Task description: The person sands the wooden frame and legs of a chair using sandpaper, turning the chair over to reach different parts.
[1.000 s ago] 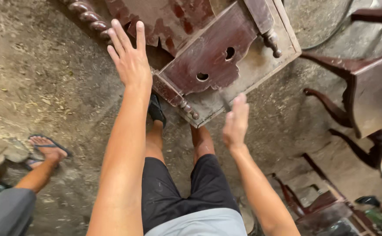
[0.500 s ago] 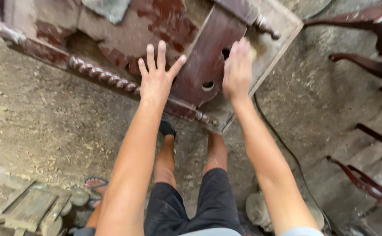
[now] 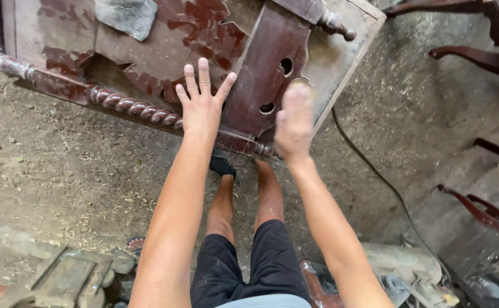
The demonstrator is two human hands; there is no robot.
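Right hand (image 3: pixel 295 122) newly blurred over peeling carved wood (image 3: pixel 264 74)

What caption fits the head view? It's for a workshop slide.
Left hand spread and right hand blurred above a dark red carved furniture piece with a twisted rail, over a dusty floor.

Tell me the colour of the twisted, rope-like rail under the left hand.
The twisted wooden rail is dark reddish-brown, dusty and worn, clearest in the head view.
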